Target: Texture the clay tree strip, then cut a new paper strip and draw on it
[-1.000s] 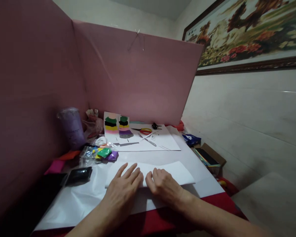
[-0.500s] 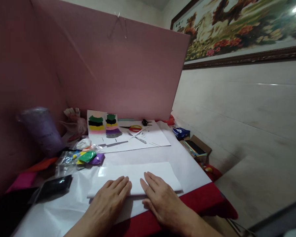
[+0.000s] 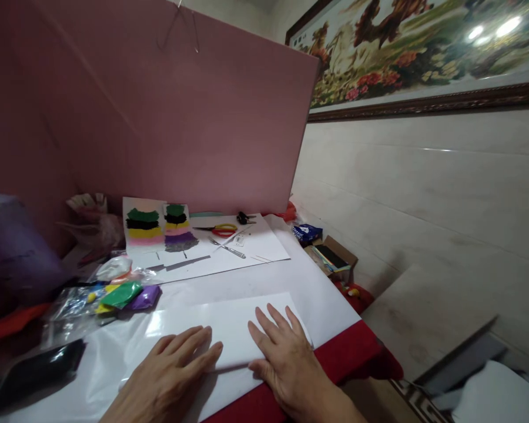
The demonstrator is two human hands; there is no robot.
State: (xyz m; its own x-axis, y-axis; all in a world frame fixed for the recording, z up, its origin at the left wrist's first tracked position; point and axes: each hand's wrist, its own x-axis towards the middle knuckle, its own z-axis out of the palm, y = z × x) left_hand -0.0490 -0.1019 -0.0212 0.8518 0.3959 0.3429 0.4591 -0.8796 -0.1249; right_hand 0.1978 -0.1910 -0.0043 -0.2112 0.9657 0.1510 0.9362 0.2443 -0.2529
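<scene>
A folded white sheet of paper (image 3: 233, 326) lies on the table close to me, its fold edge facing me. My left hand (image 3: 171, 364) rests on the left part of the sheet, fingers stretched out and held fairly close. On the right part, my right hand (image 3: 286, 352) lies flat with its fingers spread. Neither hand grips anything. The sheet's left end is partly hidden by my left hand.
Behind the sheet, a white board (image 3: 264, 244) bears scissors (image 3: 223, 230), a craft knife (image 3: 229, 249) and two colour-striped cards (image 3: 143, 226). Clay packets (image 3: 122, 295) and a black packet (image 3: 39, 373) lie left. The red-edged table (image 3: 361, 346) ends at right.
My left hand has slid left along the paper, and my right hand has spread its fingers and shifted towards the right end. The camera view has turned slightly right.
</scene>
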